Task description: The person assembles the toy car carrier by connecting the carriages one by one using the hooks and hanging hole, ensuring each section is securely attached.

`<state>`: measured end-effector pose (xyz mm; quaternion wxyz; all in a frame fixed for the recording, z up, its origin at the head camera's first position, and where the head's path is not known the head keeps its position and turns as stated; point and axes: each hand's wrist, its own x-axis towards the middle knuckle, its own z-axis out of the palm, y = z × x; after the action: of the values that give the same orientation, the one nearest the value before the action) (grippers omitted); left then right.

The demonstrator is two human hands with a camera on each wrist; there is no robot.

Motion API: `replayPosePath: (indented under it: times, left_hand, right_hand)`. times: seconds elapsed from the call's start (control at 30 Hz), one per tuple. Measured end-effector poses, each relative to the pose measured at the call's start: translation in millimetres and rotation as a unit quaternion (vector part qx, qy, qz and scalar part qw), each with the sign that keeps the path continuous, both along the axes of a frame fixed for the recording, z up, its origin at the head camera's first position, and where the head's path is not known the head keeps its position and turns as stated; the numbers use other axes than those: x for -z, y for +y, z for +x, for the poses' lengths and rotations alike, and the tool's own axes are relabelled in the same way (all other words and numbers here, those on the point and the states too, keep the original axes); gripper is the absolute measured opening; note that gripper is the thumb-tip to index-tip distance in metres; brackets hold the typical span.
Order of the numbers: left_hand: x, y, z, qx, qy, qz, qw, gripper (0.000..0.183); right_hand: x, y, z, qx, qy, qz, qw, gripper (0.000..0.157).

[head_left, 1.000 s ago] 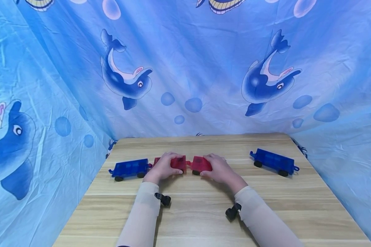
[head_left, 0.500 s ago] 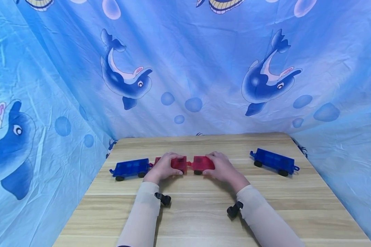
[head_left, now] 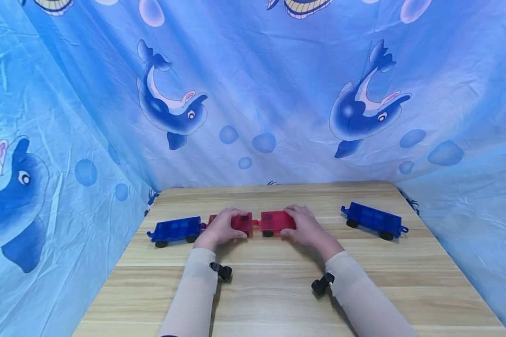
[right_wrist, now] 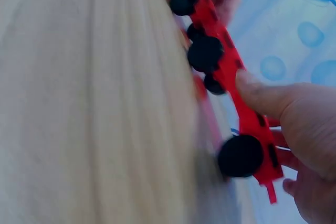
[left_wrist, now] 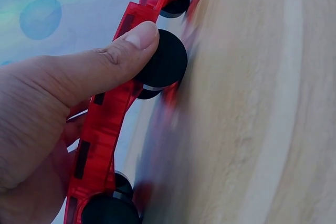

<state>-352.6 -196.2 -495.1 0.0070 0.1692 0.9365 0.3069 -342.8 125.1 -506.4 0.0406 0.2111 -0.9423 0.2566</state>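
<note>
In the head view my left hand [head_left: 220, 229] holds a translucent red toy train wagon [head_left: 244, 223] from above. The left wrist view has my thumb [left_wrist: 139, 38] on the wagon's near side by a black wheel, with fingers behind. My right hand [head_left: 308, 230] holds a second red wagon [head_left: 274, 222] by its right half, thumb in front and fingers on the far side. A small red coupling [head_left: 256, 223] spans the gap between both red wagons. To the left, a blue wagon [head_left: 177, 229] meets the left red wagon's end; its right end lies close to my left hand.
Apart on the right, another blue wagon [head_left: 374, 220] stands at an angle, a hook at one end and a ring at the other. The wooden table [head_left: 274, 285] ends at a blue dolphin-print cloth [head_left: 253, 93] behind and at both sides.
My right hand has shifted slightly right along its red wagon, uncovering more of it. The left blue wagon and both red ones moved slightly right, then back left. The right blue wagon stayed put.
</note>
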Motion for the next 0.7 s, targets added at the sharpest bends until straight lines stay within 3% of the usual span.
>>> replayPosePath:
  times: [0.2,0.7]
  left_hand:
    - [-0.7,-6,-0.6,-0.008,-0.001,0.008,0.9999,0.071]
    - [1.7,-10,-0.7,-0.013,-0.005,0.015,0.9998,0.071]
  right_hand:
    - [-13.8,22,-0.2,0.018,0.000,-0.021,1.000,0.083]
    - [-30.8,110,3.4,0.087,-0.007,-0.039,0.995,0.085]
